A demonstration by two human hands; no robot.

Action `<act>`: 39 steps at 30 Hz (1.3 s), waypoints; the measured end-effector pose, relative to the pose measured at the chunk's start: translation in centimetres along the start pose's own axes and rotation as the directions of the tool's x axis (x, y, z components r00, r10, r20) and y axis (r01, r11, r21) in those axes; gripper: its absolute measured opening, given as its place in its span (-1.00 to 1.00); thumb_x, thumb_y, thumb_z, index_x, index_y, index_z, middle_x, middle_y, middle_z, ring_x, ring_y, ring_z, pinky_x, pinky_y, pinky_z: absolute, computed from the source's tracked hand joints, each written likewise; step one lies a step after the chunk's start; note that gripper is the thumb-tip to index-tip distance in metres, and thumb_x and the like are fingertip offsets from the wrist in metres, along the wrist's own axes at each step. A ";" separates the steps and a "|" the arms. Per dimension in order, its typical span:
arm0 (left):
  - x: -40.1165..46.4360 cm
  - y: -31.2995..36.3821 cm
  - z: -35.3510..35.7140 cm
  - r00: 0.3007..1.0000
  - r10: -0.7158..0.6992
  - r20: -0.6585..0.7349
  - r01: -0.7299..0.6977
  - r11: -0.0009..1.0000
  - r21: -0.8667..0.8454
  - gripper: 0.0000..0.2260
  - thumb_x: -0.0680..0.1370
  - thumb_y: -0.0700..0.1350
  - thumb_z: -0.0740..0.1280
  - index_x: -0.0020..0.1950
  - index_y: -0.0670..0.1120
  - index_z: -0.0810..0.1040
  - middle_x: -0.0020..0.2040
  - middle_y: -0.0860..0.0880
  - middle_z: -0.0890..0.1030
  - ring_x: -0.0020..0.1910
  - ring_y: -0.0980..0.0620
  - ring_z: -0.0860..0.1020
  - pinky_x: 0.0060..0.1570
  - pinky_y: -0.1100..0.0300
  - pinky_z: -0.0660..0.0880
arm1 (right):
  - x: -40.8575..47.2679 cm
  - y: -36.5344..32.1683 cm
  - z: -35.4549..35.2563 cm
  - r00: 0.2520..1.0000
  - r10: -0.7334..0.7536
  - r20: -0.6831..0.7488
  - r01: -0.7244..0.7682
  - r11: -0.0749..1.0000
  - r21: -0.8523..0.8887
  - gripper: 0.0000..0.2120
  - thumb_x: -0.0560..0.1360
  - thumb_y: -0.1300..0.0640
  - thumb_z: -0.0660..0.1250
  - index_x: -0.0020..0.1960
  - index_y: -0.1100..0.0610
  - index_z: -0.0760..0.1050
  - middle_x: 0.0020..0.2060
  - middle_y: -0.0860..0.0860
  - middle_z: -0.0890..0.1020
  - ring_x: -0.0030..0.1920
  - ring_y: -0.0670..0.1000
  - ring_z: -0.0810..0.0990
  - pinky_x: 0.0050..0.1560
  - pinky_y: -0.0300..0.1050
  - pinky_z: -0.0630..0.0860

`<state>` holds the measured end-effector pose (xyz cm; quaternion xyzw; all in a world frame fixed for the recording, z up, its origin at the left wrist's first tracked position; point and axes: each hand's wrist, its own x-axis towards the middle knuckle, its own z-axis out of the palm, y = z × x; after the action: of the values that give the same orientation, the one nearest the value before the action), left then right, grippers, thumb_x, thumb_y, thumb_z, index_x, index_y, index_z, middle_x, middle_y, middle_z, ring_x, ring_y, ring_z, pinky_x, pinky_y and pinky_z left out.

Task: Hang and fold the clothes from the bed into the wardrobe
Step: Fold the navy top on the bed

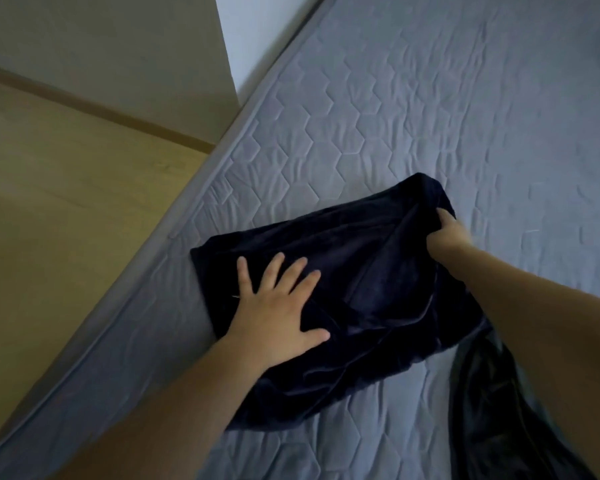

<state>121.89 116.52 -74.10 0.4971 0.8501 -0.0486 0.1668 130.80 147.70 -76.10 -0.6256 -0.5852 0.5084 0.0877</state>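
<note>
A person is folding a dark garment (343,289) lying near the left edge of the bed (430,116), the left hand (278,313) pressing flat on it with fingers spread apart. The right hand (447,233) is gripping the garment's far right corner, fingers curled into the cloth. A second dark piece (492,410), possibly another garment, is trailing toward the bed's near edge.

A home bedroom: a quilted grey mattress (430,109) stands beside a wooden floor (66,174) and plain walls (101,39).
</note>
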 end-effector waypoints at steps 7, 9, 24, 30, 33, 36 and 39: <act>2.6 -0.8 -0.4 0.994 -0.092 0.053 0.070 0.945 0.321 -0.43 0.48 0.02 0.31 0.45 -0.06 0.24 0.42 -0.15 0.20 0.40 -0.22 0.12 0.41 -0.30 -0.21 | 2.8 2.8 -0.7 0.993 -0.086 0.079 0.091 0.994 -0.062 -0.56 0.51 0.44 0.04 0.25 0.19 0.51 0.33 0.20 0.47 0.17 0.19 0.53 0.17 0.03 0.50; 2.6 -0.8 -0.4 0.995 -0.013 0.100 -0.025 0.929 0.369 -0.32 0.50 0.10 0.26 0.54 -0.05 0.07 0.53 -0.16 0.05 0.51 -0.24 -0.06 0.35 -0.35 -0.38 | 2.4 2.9 -0.7 0.979 -0.106 0.176 0.142 0.969 -0.204 -0.61 0.55 0.41 0.04 0.28 0.20 0.46 0.45 0.17 0.31 0.33 0.15 0.39 0.33 0.03 0.35; 2.5 -12.4 -2.2 0.276 -0.947 0.162 0.686 0.077 -0.723 -0.33 0.43 0.14 0.39 0.38 -0.16 0.23 0.38 -0.26 0.30 0.30 -0.31 0.35 0.21 -0.10 0.37 | 1.9 1.4 4.5 0.999 -0.035 -0.040 0.016 0.916 -0.401 -0.11 0.39 -0.47 0.14 0.55 -0.11 -0.11 0.55 0.00 -0.17 0.52 0.23 -0.21 0.46 0.30 -0.10; 2.5 -9.1 1.8 0.336 -0.757 0.560 0.672 -0.225 -0.706 0.03 0.26 0.39 0.45 0.54 -0.08 0.12 0.47 -0.18 0.27 0.34 -0.29 0.37 0.26 -0.23 0.42 | 3.0 4.7 3.6 0.984 0.063 -0.169 -0.139 0.864 -0.483 -0.15 0.43 -0.50 -0.07 0.56 -0.09 -0.18 0.55 0.11 -0.17 0.51 0.25 -0.24 0.43 0.36 -0.21; 1.5 -9.8 2.7 0.383 -0.683 0.622 0.632 -0.298 -0.715 -0.14 0.38 0.37 0.37 0.49 -0.13 0.28 0.37 -0.18 0.43 0.25 -0.26 0.47 0.24 -0.17 0.47 | 1.9 4.6 3.9 0.969 -0.061 -0.240 -0.094 0.806 -0.584 -0.23 0.48 -0.45 -0.15 0.56 -0.09 -0.18 0.55 0.08 -0.16 0.52 0.23 -0.21 0.33 0.52 -0.18; 0.1 -9.6 2.8 0.506 -0.766 0.398 0.502 -0.114 -0.858 -0.44 0.47 0.23 0.38 0.32 -0.09 0.46 0.21 -0.11 0.57 0.09 -0.14 0.57 0.11 -0.09 0.55 | -3.3 6.8 7.1 0.923 -0.353 -0.153 0.169 0.730 -0.662 -0.32 0.55 -0.33 -0.15 0.57 -0.03 -0.10 0.56 0.00 -0.12 0.54 0.15 -0.16 0.31 0.55 -0.16; -2.4 -10.0 2.3 0.602 -0.735 0.313 0.220 -0.224 -0.949 -0.66 0.49 0.12 0.42 0.15 -0.06 0.55 0.08 -0.09 0.66 -0.02 -0.08 0.66 -0.01 -0.06 0.61 | -12.4 12.5 11.8 0.923 -0.372 0.100 0.347 0.689 -0.636 -0.34 0.54 -0.33 -0.16 0.53 -0.14 -0.28 0.53 -0.11 -0.27 0.52 0.06 -0.29 0.35 0.43 -0.23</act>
<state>114.90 108.92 -76.29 -0.1505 0.7686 0.5695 0.2495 132.60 128.08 -83.80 -0.4998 -0.8324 0.2382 -0.0232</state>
